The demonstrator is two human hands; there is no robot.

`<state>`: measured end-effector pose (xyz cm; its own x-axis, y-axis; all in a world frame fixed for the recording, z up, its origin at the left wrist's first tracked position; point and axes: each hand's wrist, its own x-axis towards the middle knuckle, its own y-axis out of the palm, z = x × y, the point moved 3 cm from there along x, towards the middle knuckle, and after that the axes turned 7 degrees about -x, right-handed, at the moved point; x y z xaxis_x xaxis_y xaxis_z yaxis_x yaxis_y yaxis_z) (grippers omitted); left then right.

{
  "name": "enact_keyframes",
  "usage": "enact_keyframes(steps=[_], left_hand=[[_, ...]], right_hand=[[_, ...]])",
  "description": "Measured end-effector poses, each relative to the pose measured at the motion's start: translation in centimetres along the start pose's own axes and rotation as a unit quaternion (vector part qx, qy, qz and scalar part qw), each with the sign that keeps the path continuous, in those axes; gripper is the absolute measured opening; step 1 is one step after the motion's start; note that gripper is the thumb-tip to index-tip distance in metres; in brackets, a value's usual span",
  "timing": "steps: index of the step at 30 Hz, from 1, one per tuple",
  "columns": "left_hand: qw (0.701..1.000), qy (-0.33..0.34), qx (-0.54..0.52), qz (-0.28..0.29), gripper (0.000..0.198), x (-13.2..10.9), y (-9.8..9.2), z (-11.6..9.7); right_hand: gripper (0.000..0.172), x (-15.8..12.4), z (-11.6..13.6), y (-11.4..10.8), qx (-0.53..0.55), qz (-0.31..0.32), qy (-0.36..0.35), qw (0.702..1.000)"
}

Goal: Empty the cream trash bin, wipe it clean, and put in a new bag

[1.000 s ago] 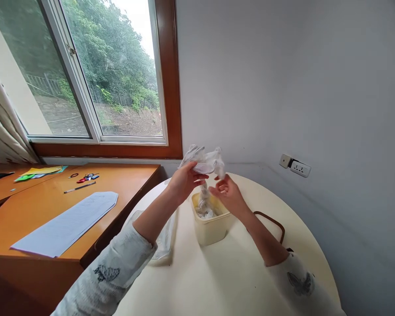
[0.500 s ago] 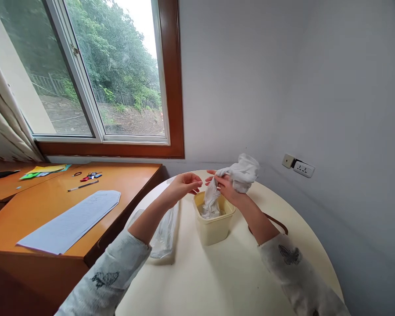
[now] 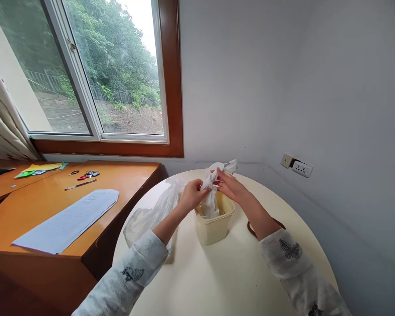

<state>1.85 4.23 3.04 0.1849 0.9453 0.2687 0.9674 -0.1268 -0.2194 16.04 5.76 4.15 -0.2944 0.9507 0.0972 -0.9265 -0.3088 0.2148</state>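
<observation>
A white plastic bag (image 3: 210, 205) rises, twisted, out of a pale yellow square tub (image 3: 213, 230). My left hand (image 3: 193, 194) pinches the twisted neck from the left, just above the tub's rim. From the right, my right hand (image 3: 229, 185) has its fingers curled round the upper twist, and the bag's loose end sticks out beyond them. The lower part of the bag sits inside the tub. Left of the tub, a second, clear-white plastic bag (image 3: 151, 215) lies partly behind my left forearm.
The tub stands on a round cream table (image 3: 230, 281). A brown loop (image 3: 251, 228) lies under my right forearm. On the wooden desk (image 3: 141, 175) at left are paper sheets (image 3: 69, 221), a pen (image 3: 80, 184) and small keys (image 3: 88, 175). A wall socket (image 3: 302, 168) is at right.
My left hand has moved right and taken hold of the twisted bag. The bag's puffed end has swung left and looks narrower. My right hand has shifted slightly.
</observation>
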Motion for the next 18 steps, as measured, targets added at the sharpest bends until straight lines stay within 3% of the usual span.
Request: enact_keyframes(steps=[4, 12, 18], left_hand=[[0.999, 0.006, -0.039, 0.02, 0.024, -0.2, 0.2, 0.3], [0.993, 0.001, -0.114, 0.033, 0.037, -1.4, -2.2, -0.5], [0.988, -0.04, -0.115, 0.096, 0.033, -2.0, -4.1, -0.8]], right_hand=[[0.028, -0.2, -0.4, 0.0, -0.092, -0.019, 0.006, 0.996], [0.033, 0.0, -0.4, -2.0, -0.048, -0.009, -0.015, 0.999], [0.028, -0.3, -1.0, -3.2, -0.002, -0.02, -0.029, 0.999]])
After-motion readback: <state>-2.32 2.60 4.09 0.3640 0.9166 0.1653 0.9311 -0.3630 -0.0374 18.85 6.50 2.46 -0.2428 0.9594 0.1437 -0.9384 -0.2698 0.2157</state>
